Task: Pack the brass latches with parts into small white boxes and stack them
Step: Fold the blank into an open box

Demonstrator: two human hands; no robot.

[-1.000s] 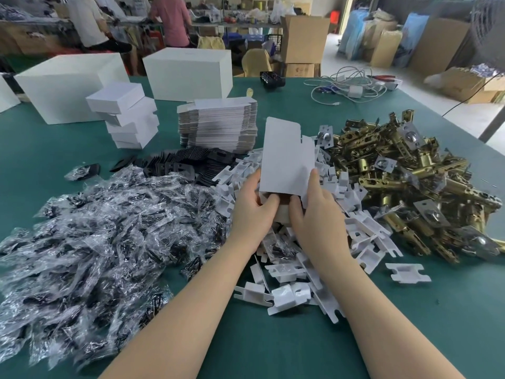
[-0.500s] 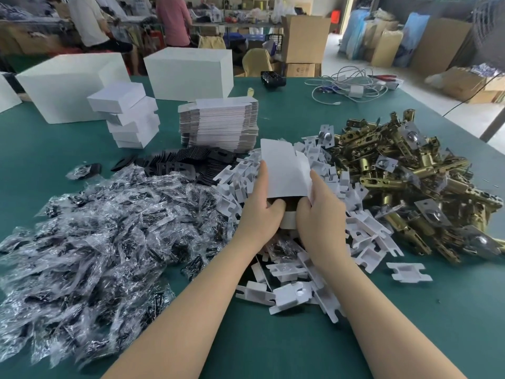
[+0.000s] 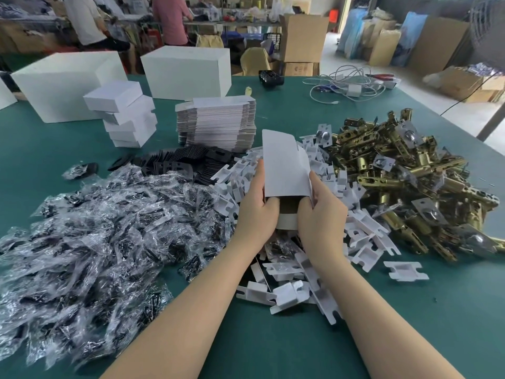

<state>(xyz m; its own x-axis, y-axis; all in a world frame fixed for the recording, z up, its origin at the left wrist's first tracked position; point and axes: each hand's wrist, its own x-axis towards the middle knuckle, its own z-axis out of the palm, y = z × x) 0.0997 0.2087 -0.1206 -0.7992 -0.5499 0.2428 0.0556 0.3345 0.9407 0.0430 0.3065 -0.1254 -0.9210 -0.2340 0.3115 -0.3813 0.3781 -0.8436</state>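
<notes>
A small white box (image 3: 284, 170) stands between my hands over the middle of the table, its lid flap upright and its brown inside showing. My left hand (image 3: 255, 212) grips its left side with the thumb across the opening. My right hand (image 3: 321, 214) grips the right side. The box's contents are hidden. A heap of brass latches (image 3: 404, 176) lies to the right. White card inserts (image 3: 295, 285) are scattered under and in front of my hands. Clear bags of dark parts (image 3: 95, 236) cover the left. Closed small white boxes (image 3: 123, 113) are stacked at the far left.
A pile of flat white box blanks (image 3: 218, 121) stands behind the black plates (image 3: 175, 162). Two large white cartons (image 3: 188, 71) sit at the back of the green table (image 3: 437, 324). Cables (image 3: 347, 86) lie far right. People work at benches beyond.
The lid flap has come down and tilted a little, and both hands have slid up along the box's sides. The piles have not moved.
</notes>
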